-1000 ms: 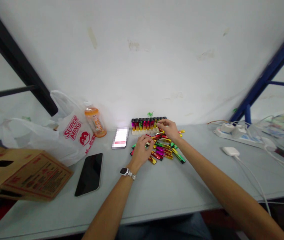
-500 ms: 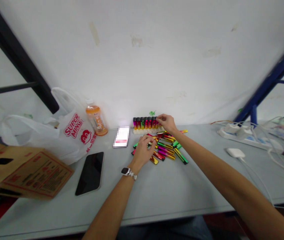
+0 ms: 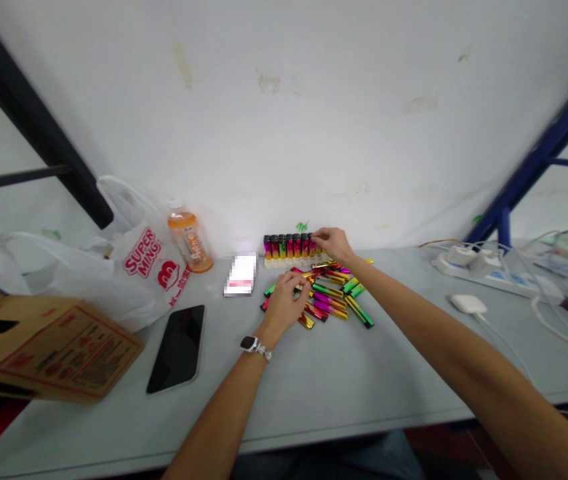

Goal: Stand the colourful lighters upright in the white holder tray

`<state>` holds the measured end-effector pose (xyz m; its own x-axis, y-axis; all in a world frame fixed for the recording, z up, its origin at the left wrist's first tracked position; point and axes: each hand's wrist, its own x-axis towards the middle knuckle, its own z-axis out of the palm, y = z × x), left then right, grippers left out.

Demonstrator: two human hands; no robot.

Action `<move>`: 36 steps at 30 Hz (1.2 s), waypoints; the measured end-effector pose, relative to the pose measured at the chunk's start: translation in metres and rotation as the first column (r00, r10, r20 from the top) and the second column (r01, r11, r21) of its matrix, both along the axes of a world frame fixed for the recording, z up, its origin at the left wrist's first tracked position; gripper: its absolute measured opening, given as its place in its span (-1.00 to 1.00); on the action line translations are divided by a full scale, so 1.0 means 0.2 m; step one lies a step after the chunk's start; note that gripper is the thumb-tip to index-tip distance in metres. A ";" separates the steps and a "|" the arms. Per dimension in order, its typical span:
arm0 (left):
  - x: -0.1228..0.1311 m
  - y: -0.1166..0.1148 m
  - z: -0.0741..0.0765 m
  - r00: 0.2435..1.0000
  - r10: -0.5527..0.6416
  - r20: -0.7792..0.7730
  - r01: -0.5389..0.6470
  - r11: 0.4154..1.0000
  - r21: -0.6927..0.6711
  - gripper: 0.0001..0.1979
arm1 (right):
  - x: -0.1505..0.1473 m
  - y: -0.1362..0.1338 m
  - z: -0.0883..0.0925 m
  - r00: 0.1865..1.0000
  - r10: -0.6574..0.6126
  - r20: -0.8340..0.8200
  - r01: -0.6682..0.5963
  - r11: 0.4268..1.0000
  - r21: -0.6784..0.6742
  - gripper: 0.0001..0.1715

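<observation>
Several shiny lighters point(image 3: 289, 247) with black tops stand upright in a row in a pale holder point(image 3: 284, 263) against the wall. My right hand point(image 3: 334, 244) is at the right end of this row, its thumb and fingers pinched on a lighter there, which they mostly hide. My left hand point(image 3: 288, 301), with a watch point(image 3: 250, 343) on the wrist, rests over the left side of a loose pile of metallic lighters point(image 3: 329, 303). Its fingers are curled together, and what they hold, if anything, is too small to make out.
A lit phone point(image 3: 241, 275) and a dark phone point(image 3: 177, 348) lie to the left. Beyond them are an orange drink bottle point(image 3: 191, 240), a white plastic bag point(image 3: 129, 267) and a cardboard box point(image 3: 69, 350). On the right are a power strip point(image 3: 499, 277), a white charger point(image 3: 468, 305) and cables.
The whole view has shifted slightly. Both hands keep nearly the same places, the right at the end of the row and the left over the pile.
</observation>
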<state>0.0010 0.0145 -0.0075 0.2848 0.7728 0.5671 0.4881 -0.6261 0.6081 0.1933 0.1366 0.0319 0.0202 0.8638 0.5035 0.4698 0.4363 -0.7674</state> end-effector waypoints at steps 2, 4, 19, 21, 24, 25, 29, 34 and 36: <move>0.00 0.00 0.00 1.000 -0.002 -0.001 0.002 1.000 -0.004 -0.85 | 0.00 0.00 0.00 0.999 -0.002 0.041 0.003 1.000 -0.008 -0.91; 0.00 0.00 0.00 1.000 -0.004 -0.005 0.004 1.000 -0.005 -0.85 | 0.00 0.00 -0.01 0.992 -0.016 0.127 0.015 1.000 0.010 -0.87; 0.04 -0.02 0.02 0.997 -0.017 -0.075 0.018 1.000 0.014 -0.83 | 0.10 -0.26 -0.06 0.845 -0.145 0.515 0.160 0.987 0.016 -0.31; 0.06 -0.03 0.03 0.994 -0.031 -0.100 0.034 0.999 0.029 -0.83 | 0.17 -0.31 -0.06 0.853 -0.156 0.498 0.186 0.982 -0.012 -0.46; 0.11 -0.04 0.06 0.988 -0.046 -0.145 0.054 0.997 0.051 -0.84 | 0.29 -0.39 -0.06 0.825 -0.150 0.545 0.224 0.972 -0.071 -0.64; 0.13 -0.04 0.07 0.985 -0.050 -0.163 0.059 0.997 0.053 -0.85 | 0.33 -0.42 -0.06 0.810 -0.139 0.570 0.231 0.968 -0.093 -0.67; 0.23 -0.01 0.11 0.975 -0.064 -0.212 0.075 0.996 0.048 -0.85 | 0.42 -0.46 -0.06 0.716 -0.079 0.694 0.265 0.950 -0.165 -0.67; 0.32 0.01 0.12 0.981 -0.069 -0.181 0.084 0.994 0.074 -0.82 | 0.43 -0.42 -0.04 0.602 -0.024 0.798 0.296 0.935 -0.195 -0.61; 0.33 0.01 0.10 0.986 -0.061 -0.154 0.073 0.995 0.073 -0.82 | 0.42 -0.40 -0.03 0.576 -0.001 0.817 0.290 0.935 -0.204 -0.59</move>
<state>0.0677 0.0168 0.0116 0.4216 0.7044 0.5710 0.5266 -0.7028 0.4782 0.2766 0.0574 0.0258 -0.1221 0.9862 0.1118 0.9837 0.1352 -0.1187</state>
